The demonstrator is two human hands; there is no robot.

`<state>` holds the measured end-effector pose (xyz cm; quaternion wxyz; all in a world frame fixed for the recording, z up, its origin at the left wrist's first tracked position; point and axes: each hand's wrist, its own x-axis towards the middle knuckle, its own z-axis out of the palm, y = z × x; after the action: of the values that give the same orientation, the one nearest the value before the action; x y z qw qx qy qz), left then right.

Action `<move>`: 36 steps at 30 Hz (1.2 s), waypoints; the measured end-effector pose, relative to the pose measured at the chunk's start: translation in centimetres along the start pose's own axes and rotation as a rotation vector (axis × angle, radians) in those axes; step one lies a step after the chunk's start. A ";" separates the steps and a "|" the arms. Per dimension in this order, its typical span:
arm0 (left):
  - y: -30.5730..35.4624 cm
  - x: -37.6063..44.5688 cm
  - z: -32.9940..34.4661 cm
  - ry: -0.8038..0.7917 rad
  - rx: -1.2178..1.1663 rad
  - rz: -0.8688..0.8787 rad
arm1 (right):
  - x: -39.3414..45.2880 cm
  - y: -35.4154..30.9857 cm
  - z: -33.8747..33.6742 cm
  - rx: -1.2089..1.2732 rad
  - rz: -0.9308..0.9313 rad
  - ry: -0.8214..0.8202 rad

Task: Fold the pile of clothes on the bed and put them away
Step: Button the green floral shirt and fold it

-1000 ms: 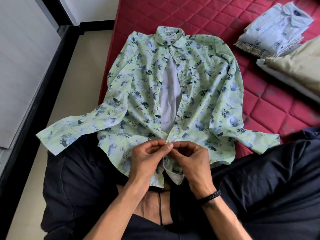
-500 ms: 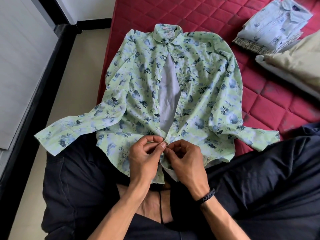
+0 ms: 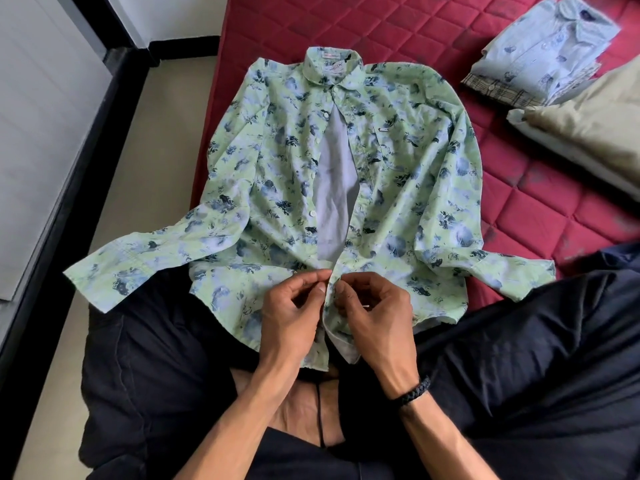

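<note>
Head cam, looking fwd and down, close over lap, bed (image 3: 415, 26) ahead

Shirt hem (image 3: 313, 355) hidden behind both hands, button under fingertips (image 3: 321, 289) too small to tell, folded pile (image 3: 540, 60) and beige pillow (image 3: 588, 126) cut off at right edge.

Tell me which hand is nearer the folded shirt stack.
Right. The right hand pinches the green shirt placket on the side toward the stack at upper right; the left hand sits just beyond it.
</note>
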<state>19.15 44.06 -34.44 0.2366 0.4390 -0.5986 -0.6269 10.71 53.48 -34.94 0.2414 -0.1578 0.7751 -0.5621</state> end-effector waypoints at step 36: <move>0.1 -0.4 -0.1 0.045 0.220 0.135 | 0.3 0.1 -1.0 0.036 0.082 -0.150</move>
<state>19.38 44.33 -34.26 0.2422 0.4350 -0.6865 -0.5299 9.96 54.14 -34.81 0.3245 -0.1632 0.7504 -0.5523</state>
